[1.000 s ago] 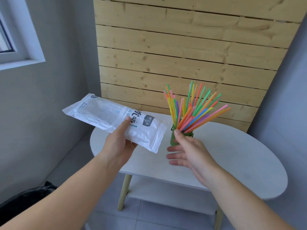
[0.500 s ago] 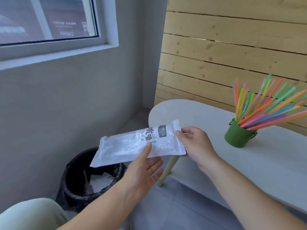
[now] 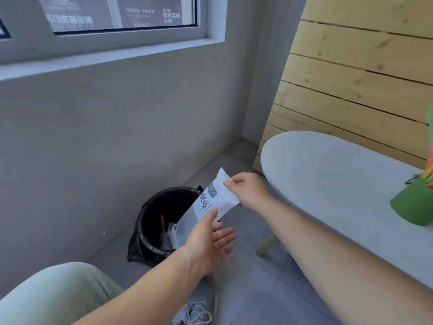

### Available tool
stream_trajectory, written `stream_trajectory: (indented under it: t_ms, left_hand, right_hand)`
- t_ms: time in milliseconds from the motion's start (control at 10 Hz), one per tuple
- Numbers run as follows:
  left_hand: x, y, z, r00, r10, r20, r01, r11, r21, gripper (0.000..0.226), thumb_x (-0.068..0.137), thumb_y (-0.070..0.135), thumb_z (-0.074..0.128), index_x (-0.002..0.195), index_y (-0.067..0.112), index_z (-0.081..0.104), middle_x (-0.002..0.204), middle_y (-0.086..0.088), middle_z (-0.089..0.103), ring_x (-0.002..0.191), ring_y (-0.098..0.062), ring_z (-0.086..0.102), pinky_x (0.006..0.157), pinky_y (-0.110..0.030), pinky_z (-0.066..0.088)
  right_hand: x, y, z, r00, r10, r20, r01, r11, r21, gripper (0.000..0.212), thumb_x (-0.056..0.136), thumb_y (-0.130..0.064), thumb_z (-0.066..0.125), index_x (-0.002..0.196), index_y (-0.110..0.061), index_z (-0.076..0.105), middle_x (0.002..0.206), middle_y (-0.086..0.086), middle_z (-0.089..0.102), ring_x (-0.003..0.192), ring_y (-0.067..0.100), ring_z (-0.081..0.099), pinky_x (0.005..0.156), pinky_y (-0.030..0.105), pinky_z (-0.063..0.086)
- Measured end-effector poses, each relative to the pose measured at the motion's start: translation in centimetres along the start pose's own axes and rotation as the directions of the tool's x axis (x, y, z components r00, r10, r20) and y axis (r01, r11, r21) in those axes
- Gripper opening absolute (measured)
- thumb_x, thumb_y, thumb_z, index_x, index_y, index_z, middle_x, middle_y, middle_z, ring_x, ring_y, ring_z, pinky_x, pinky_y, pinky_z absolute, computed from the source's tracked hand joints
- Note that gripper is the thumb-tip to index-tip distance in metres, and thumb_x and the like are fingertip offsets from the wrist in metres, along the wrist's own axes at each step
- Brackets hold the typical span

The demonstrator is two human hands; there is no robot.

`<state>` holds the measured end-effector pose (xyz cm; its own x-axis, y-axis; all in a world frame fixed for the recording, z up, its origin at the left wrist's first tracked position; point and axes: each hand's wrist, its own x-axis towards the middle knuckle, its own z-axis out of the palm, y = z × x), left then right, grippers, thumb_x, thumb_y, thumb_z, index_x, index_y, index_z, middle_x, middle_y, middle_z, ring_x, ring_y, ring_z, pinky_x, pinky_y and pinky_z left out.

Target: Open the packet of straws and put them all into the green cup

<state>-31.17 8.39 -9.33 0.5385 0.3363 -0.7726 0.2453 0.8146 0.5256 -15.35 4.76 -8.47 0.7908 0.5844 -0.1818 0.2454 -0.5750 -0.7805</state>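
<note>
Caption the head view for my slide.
Both hands hold the straw packet over the black bin; green cup sits on the table.

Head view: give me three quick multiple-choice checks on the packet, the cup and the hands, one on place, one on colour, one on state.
1. Where is the lower end of the straw packet?
A. flat on the table
B. over the mouth of the black bin
C. inside the cup

2. What colour is the cup at the right edge of the table?
A. green
B. white
C. black

3. How is the packet held?
A. by the left hand alone
B. by neither hand
C. by both hands

Answers:
1 B, its lower end overlaps the opening of the black bin on the floor.
2 A, the cup is green, with bright straws rising from it.
3 C, the right hand pinches the top end and the left hand has its thumb on the face lower down.
</note>
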Motion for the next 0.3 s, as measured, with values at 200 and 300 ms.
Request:
stream_trajectory:
  t_ms: [200,300]
  left_hand:
    - [1.4,0.2,-0.7,0.999,0.034,0.001,-0.034,0.999,0.019,0.048,0.102,0.044,0.061,0.126,0.003,0.058,0.114,-0.017,0.072,0.097,-0.026,0.072,0.077,-0.038,0.056]
    - [2.3,0.0,-0.2,0.999,0.046,0.02,-0.047,0.998,0.031,0.044,0.102,0.042,0.061,0.124,0.005,0.059,0.113,-0.015,0.072,0.098,-0.024,0.072,0.077,-0.038,0.057]
  right_hand:
    - [0.4,1.6,0.3,0.999,0.038,0.031,-0.037,0.999,-0.033,0.048,0.095,-0.04,0.06,0.135,-0.013,0.059,0.132,0.001,0.064,0.121,0.019,0.06,0.1,0.032,0.047]
    - [-0.2,2.3,-0.7,0.998,0.012,-0.066,-0.009,0.999,0.051,0.023,0.091,-0.041,0.06,0.106,-0.025,0.068,0.106,-0.005,0.071,0.099,0.017,0.07,0.091,0.045,0.058]
